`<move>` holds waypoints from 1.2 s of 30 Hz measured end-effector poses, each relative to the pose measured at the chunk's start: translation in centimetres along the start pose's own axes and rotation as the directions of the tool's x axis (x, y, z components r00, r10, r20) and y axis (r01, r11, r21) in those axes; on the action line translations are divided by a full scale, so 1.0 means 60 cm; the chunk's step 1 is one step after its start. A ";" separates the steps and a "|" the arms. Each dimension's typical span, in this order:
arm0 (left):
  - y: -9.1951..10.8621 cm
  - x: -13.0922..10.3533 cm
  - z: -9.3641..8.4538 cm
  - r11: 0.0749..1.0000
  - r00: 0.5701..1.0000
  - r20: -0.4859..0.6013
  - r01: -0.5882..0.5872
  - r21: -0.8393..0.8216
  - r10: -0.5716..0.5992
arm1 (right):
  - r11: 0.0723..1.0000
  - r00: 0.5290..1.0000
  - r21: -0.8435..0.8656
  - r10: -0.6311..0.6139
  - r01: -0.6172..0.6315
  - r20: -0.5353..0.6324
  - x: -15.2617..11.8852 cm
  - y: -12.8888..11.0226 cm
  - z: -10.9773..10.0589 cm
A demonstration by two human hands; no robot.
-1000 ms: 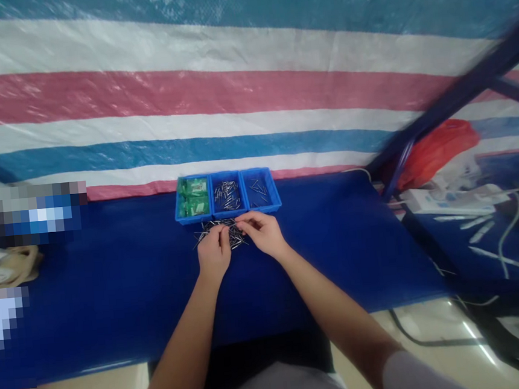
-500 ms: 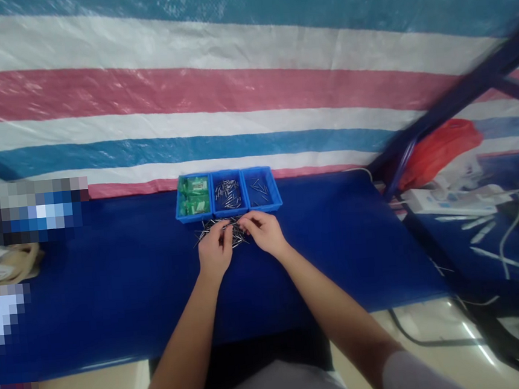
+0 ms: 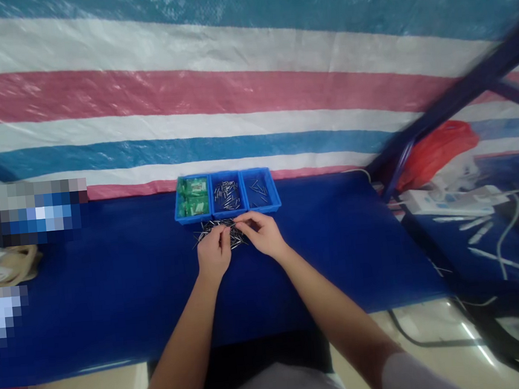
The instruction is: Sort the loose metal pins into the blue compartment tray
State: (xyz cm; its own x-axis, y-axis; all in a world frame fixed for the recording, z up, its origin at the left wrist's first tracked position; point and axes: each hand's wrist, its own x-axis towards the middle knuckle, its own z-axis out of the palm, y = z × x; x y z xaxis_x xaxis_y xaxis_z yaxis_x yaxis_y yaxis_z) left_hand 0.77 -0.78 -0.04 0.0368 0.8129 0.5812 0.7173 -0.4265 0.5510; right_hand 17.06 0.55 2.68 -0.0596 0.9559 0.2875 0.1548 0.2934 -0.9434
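Over a loose pile of thin metal rods (image 3: 238,239), my left hand (image 3: 214,254) and my right hand (image 3: 264,235) meet, fingertips almost touching. Both are closed in a pinch on what looks like one thin metal rod (image 3: 232,224), mostly hidden by the fingers. Just behind the pile stand three joined blue bins. Green packets (image 3: 196,206) fill the left bin (image 3: 193,219). Short metal pins (image 3: 226,192) lie scattered in the middle bin (image 3: 229,213). In the right bin (image 3: 267,208) are a few thin metal pieces (image 3: 257,187).
A blue cover lies over the table (image 3: 337,254). Behind it hangs a striped plastic sheet (image 3: 234,118). At right are a dark metal frame post (image 3: 396,173), a red bag (image 3: 439,148), a white box (image 3: 446,201) and cables (image 3: 500,246). A beige basket (image 3: 27,263) stands at left.
My right hand has shifted slightly left, so its fingertips are closer to those of my left hand. The view has moved a little; bins and pile look the same.
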 end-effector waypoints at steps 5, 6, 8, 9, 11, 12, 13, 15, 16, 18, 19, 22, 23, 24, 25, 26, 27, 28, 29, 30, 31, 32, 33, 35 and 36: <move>-0.003 -0.002 0.001 0.999 0.998 0.048 0.033 0.007 -0.033 | 0.993 0.995 -0.083 -0.085 0.089 0.042 0.000 0.002 -0.002; -0.003 -0.002 0.001 0.999 0.998 0.056 0.037 0.001 -0.037 | 0.990 0.994 -0.096 -0.096 0.100 0.046 0.000 0.001 -0.003; -0.001 -0.002 0.000 0.999 0.998 0.054 0.042 -0.023 -0.040 | 0.986 0.991 -0.110 -0.119 0.125 0.057 0.001 -0.001 -0.004; 0.001 -0.001 -0.001 0.998 0.998 0.049 0.039 -0.040 -0.037 | 0.984 0.989 -0.112 -0.132 0.139 0.069 0.001 -0.002 -0.004; 0.004 0.001 -0.002 0.997 0.999 0.043 0.025 -0.068 -0.022 | 0.981 0.985 -0.114 -0.150 0.160 0.087 0.000 -0.005 -0.004; 0.005 0.002 -0.003 0.997 0.999 0.043 0.016 -0.077 -0.013 | 0.980 0.984 -0.116 -0.151 0.161 0.089 0.000 -0.006 -0.004; 0.007 0.003 -0.004 0.997 0.999 0.045 0.008 -0.082 -0.005 | 0.980 0.985 -0.118 -0.148 0.158 0.090 0.000 -0.006 -0.004; 0.009 0.004 -0.005 0.996 0.999 0.053 -0.008 -0.086 0.012 | 0.982 0.988 -0.120 -0.133 0.143 0.084 0.000 -0.005 -0.005; 0.010 0.004 -0.005 0.996 0.998 0.062 -0.017 -0.087 0.022 | 0.983 0.989 -0.121 -0.126 0.135 0.081 0.000 -0.004 -0.005; 0.009 0.003 -0.004 0.996 0.996 0.079 -0.042 -0.084 0.048 | 0.985 0.990 -0.120 -0.117 0.126 0.077 0.000 -0.002 -0.005; 0.008 0.003 -0.002 0.996 0.995 0.085 -0.054 -0.075 0.061 | 0.985 0.991 -0.119 -0.116 0.124 0.071 0.000 0.000 -0.005; 0.003 0.001 0.004 0.994 0.989 0.100 -0.104 -0.022 0.106 | 0.989 0.992 -0.095 -0.108 0.115 0.070 0.001 0.002 -0.004; 0.000 0.000 0.006 0.991 0.986 0.105 -0.130 -0.008 0.130 | 0.991 0.992 -0.079 -0.101 0.108 0.078 0.001 0.002 -0.004; -0.002 0.000 0.008 0.988 0.984 0.101 -0.152 0.007 0.150 | 0.993 0.992 -0.060 -0.094 0.099 0.087 0.000 0.001 -0.003; -0.004 0.000 0.009 0.985 0.981 0.096 -0.171 0.017 0.169 | 0.995 0.992 -0.042 -0.087 0.091 0.093 0.000 0.000 -0.002; -0.006 0.000 0.009 0.982 0.979 0.088 -0.186 0.023 0.183 | 0.996 0.992 -0.029 -0.082 0.085 0.093 0.000 -0.001 -0.001; -0.007 0.000 0.010 0.981 0.978 0.081 -0.194 0.026 0.192 | 0.997 0.993 -0.021 -0.077 0.079 0.085 0.000 -0.002 0.000; -0.008 0.000 0.009 0.980 0.977 0.077 -0.199 0.025 0.197 | 0.997 0.995 -0.015 -0.071 0.073 0.074 0.001 -0.003 0.000; -0.009 0.000 0.009 0.979 0.977 0.072 -0.202 0.021 0.200 | 0.998 0.996 -0.011 -0.066 0.066 0.065 0.001 -0.004 0.001; -0.009 0.000 0.008 0.979 0.977 0.067 -0.204 0.018 0.203 | 0.998 0.997 -0.009 -0.058 0.058 0.061 0.001 -0.005 0.001; -0.009 0.000 0.008 0.978 0.977 0.063 -0.206 0.017 0.205 | 0.999 0.997 -0.006 -0.049 0.049 0.060 0.001 -0.006 0.001; -0.009 0.000 0.007 0.978 0.976 0.062 -0.208 0.019 0.207 | 0.999 0.997 -0.003 -0.042 0.042 0.064 0.001 -0.007 0.001; -0.009 0.000 0.007 0.978 0.976 0.064 -0.209 0.024 0.207 | 0.999 0.997 0.002 -0.039 0.039 0.069 0.001 -0.008 0.001; -0.008 0.001 0.006 0.977 0.975 0.078 -0.211 0.043 0.207 | 0.999 0.996 0.011 -0.045 0.044 0.071 0.001 -0.010 0.000; -0.007 0.001 0.006 0.976 0.976 0.080 -0.209 0.054 0.205 | 0.999 0.997 0.017 -0.050 0.049 0.066 0.001 -0.010 0.000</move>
State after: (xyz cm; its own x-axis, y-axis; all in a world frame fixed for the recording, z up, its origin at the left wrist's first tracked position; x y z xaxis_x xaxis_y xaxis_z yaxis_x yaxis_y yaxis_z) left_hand 0.71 -0.39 -0.43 0.2386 0.7376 0.6317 0.7299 -0.5652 0.3843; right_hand 16.97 0.43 3.27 -0.1319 0.9374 0.3224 0.1349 0.3392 -0.9310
